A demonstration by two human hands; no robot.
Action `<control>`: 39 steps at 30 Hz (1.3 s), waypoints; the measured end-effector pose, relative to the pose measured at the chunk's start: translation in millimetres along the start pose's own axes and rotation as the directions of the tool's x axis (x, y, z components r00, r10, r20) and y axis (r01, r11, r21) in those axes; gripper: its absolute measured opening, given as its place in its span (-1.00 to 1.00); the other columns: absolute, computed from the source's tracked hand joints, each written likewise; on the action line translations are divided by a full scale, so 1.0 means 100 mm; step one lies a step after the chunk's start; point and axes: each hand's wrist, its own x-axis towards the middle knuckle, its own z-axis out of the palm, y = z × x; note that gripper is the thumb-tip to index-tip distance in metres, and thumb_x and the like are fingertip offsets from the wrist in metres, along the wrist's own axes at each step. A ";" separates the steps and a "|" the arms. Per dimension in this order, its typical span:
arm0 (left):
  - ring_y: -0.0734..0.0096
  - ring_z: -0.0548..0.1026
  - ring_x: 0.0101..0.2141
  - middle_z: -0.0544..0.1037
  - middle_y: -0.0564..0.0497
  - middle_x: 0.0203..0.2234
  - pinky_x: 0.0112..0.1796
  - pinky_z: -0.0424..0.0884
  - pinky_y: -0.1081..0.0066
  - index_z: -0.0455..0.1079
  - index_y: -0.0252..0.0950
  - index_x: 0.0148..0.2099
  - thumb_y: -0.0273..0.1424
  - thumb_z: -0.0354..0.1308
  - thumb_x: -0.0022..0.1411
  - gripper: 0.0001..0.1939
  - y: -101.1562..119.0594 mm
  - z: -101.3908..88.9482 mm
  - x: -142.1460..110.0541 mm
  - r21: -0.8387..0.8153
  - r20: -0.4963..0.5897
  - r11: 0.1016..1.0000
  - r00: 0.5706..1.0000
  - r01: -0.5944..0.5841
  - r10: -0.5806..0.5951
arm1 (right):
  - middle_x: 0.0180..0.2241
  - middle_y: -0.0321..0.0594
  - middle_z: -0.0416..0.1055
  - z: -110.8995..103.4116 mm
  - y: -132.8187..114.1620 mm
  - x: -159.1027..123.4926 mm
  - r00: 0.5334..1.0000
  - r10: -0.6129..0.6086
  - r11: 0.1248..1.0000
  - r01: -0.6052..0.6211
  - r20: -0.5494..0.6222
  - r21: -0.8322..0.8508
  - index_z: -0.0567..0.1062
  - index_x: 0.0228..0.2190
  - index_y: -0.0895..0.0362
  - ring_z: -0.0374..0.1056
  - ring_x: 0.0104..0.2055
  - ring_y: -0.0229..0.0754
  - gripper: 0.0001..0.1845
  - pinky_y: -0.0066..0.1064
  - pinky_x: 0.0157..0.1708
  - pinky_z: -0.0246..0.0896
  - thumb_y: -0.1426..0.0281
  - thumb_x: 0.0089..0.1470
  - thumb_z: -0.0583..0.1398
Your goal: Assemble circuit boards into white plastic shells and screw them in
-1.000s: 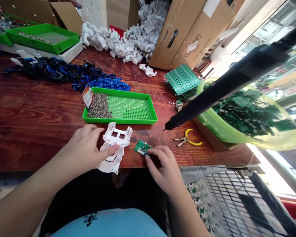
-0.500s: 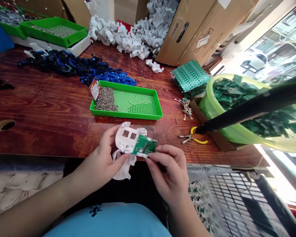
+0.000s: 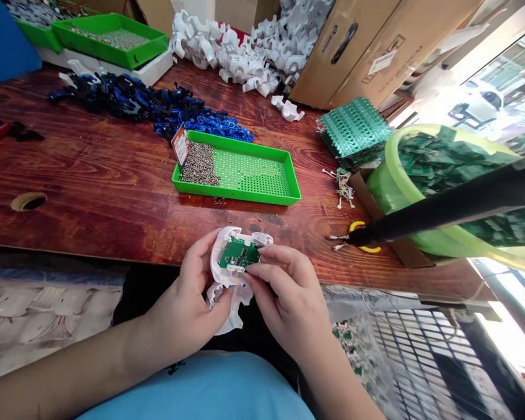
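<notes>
My left hand is closed around the left side of a white plastic housing, held just off the table's front edge. A green circuit board lies within the housing, its component side facing up. The fingers of my right hand pinch the board's right edge, so that corner is hidden. Below the housing hangs another white plastic piece, partly covered by my left thumb. Whether the board sits fully flat in the housing, I cannot tell.
Beyond my hands stands a green tray of small screws. To the right are yellow-handled pliers, stacked green board panels and a yellow-green tub of boards. A black bar crosses there. Blue and black parts lie far left.
My right hand has moved left with the circuit board, bringing it from beside the housing to inside it. The left hand keeps its hold. The whole view has shifted slightly.
</notes>
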 end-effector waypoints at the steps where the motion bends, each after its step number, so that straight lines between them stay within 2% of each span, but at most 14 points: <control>1: 0.49 0.35 0.12 0.29 0.05 0.20 0.08 0.32 0.56 -0.12 -0.01 0.29 -0.55 0.10 0.26 -0.31 -0.01 0.00 -0.01 0.005 0.004 1.000 1.000 -0.008 0.008 | -0.16 -0.08 0.38 -0.01 -0.01 0.01 1.000 0.001 1.000 -0.001 0.016 -0.021 0.52 -0.30 0.18 0.32 -0.09 -0.14 -0.91 -0.32 -0.08 0.32 0.48 0.11 0.21; 5: 0.53 0.34 0.12 0.29 0.09 0.19 0.05 0.31 0.63 -0.14 0.04 0.29 -0.58 0.11 0.24 -0.27 -0.04 0.00 -0.06 0.021 0.043 1.000 0.999 -0.013 0.012 | -0.24 -0.14 0.44 -0.06 -0.04 0.04 0.996 -0.039 0.994 0.048 0.085 -0.102 0.53 -0.33 0.19 0.32 -0.16 -0.15 -0.90 -0.35 -0.12 0.29 0.47 0.14 0.19; 10: 0.52 0.38 0.06 0.33 0.06 0.15 0.05 0.33 0.55 -0.18 0.04 0.26 -0.62 0.11 0.21 -0.24 0.02 -0.04 -0.10 -0.032 0.115 0.999 0.993 0.035 -0.032 | -0.21 -0.16 0.45 -0.07 -0.08 0.03 0.983 -0.081 0.977 0.111 0.164 -0.181 0.53 -0.30 0.18 0.29 -0.16 -0.13 -0.86 -0.34 -0.10 0.25 0.55 0.11 0.17; 13: 0.52 0.47 -0.07 0.40 0.07 0.06 -0.06 0.41 0.53 -0.11 0.01 0.19 -0.54 0.13 0.23 -0.36 0.10 -0.08 -0.07 -0.202 0.156 0.965 0.979 0.165 -0.135 | -0.21 -0.17 0.44 -0.04 -0.11 0.02 0.982 -0.083 0.975 0.116 0.169 -0.192 0.52 -0.30 0.17 0.27 -0.15 -0.14 -0.87 -0.35 -0.08 0.24 0.55 0.12 0.17; 17: 0.44 0.50 -0.10 0.50 0.09 -0.06 -0.14 0.45 0.51 0.14 -0.10 0.09 -0.37 0.13 0.28 -0.64 0.14 -0.13 -0.02 -0.381 0.111 0.857 0.937 0.347 -0.330 | -0.27 -0.21 0.42 -0.01 -0.19 -0.02 0.981 -0.080 0.981 0.109 0.175 -0.159 0.51 -0.25 0.12 0.27 -0.19 -0.18 -0.85 -0.38 -0.16 0.25 0.53 0.13 0.18; 20: 0.35 0.52 -0.11 0.55 0.06 -0.13 -0.15 0.47 0.46 0.28 -0.17 0.06 -0.35 0.16 0.26 -0.67 0.15 -0.16 -0.01 -0.373 0.095 0.831 0.908 0.413 -0.408 | -0.23 -0.16 0.37 0.01 -0.23 -0.06 0.995 -0.026 0.989 0.041 0.101 -0.143 0.45 -0.20 0.12 0.26 -0.16 -0.17 -0.83 -0.32 -0.10 0.25 0.46 0.10 0.23; 23: 0.30 0.55 -0.17 0.58 0.02 -0.17 -0.21 0.51 0.45 0.32 -0.21 0.04 -0.34 0.20 0.22 -0.66 0.16 -0.17 -0.04 -0.383 0.078 0.831 0.910 0.404 -0.406 | -0.05 0.01 0.27 0.04 -0.19 -0.13 0.989 0.116 0.992 -0.120 -0.086 -0.037 0.27 -0.01 0.16 0.20 0.05 -0.03 -0.46 -0.15 0.04 0.21 0.34 0.01 0.31; 24: 0.31 0.57 -0.21 0.59 0.01 -0.17 -0.25 0.52 0.46 0.32 -0.21 0.05 -0.33 0.21 0.22 -0.65 0.17 -0.17 -0.05 -0.383 0.071 0.835 0.914 0.395 -0.400 | -0.01 0.03 0.24 0.05 -0.17 -0.15 0.976 0.203 0.978 -0.199 -0.083 0.062 0.21 0.04 0.15 0.19 0.08 -0.02 -0.39 -0.12 0.05 0.21 0.32 0.01 0.31; 26: 0.33 0.58 -0.26 0.60 0.00 -0.18 -0.29 0.53 0.48 0.30 -0.20 0.06 -0.33 0.21 0.22 -0.63 0.19 -0.17 -0.08 -0.360 0.053 0.859 0.927 0.366 -0.372 | -0.02 -0.04 0.30 0.07 -0.13 -0.19 0.920 0.376 0.850 -0.389 0.110 0.354 0.21 0.05 0.09 0.28 0.03 -0.08 -0.45 -0.16 0.00 0.29 0.29 0.07 0.26; 29: 0.37 0.56 -0.25 0.60 0.04 -0.19 -0.26 0.51 0.52 0.33 -0.18 0.04 -0.37 0.20 0.22 -0.67 0.22 -0.16 -0.11 -0.291 0.025 0.895 0.938 0.337 -0.345 | -0.18 -0.20 0.44 0.11 -0.12 -0.21 0.782 0.427 0.441 -0.618 0.454 0.651 0.36 -0.08 0.06 0.40 -0.16 -0.22 -0.71 -0.32 -0.11 0.35 0.29 0.15 0.18; 32: 0.41 0.55 -0.29 0.59 0.08 -0.26 -0.27 0.50 0.54 0.38 -0.18 -0.04 -0.38 0.19 0.22 -0.76 0.27 -0.13 -0.14 -0.240 -0.002 0.911 0.938 0.335 -0.346 | -0.31 -0.30 0.45 0.13 -0.15 -0.18 0.708 0.469 0.178 -0.662 0.529 0.728 0.42 -0.22 0.07 0.38 -0.30 -0.30 -0.81 -0.45 -0.23 0.33 0.32 0.09 0.24; 34: 0.41 0.54 -0.31 0.58 0.09 -0.30 -0.28 0.49 0.54 0.40 -0.18 -0.06 -0.39 0.18 0.22 -0.78 0.30 -0.11 -0.16 -0.209 -0.018 0.929 0.949 0.305 -0.315 | -0.39 -0.36 0.40 0.13 -0.17 -0.16 0.682 0.490 0.111 -0.666 0.542 0.738 0.41 -0.30 0.08 0.32 -0.38 -0.36 -0.83 -0.51 -0.32 0.29 0.34 0.04 0.28; 35: 0.40 0.54 -0.31 0.58 0.09 -0.30 -0.28 0.49 0.54 0.40 -0.18 -0.06 -0.39 0.18 0.22 -0.78 0.31 -0.10 -0.17 -0.197 -0.025 0.936 0.953 0.291 -0.301 | -0.43 -0.38 0.37 0.12 -0.17 -0.16 0.683 0.498 0.115 -0.662 0.534 0.740 0.40 -0.35 0.09 0.29 -0.42 -0.38 -0.82 -0.54 -0.36 0.26 0.34 0.02 0.30; 39: 0.38 0.54 -0.33 0.58 0.07 -0.31 -0.32 0.50 0.52 0.38 -0.18 -0.04 -0.37 0.17 0.22 -0.76 0.32 -0.07 -0.19 -0.174 -0.026 0.940 0.952 0.295 -0.304 | -0.54 -0.41 0.25 0.09 -0.18 -0.16 0.700 0.523 0.211 -0.660 0.487 0.721 0.31 -0.50 0.13 0.13 -0.51 -0.40 -0.74 -0.57 -0.49 0.10 0.33 -0.02 0.31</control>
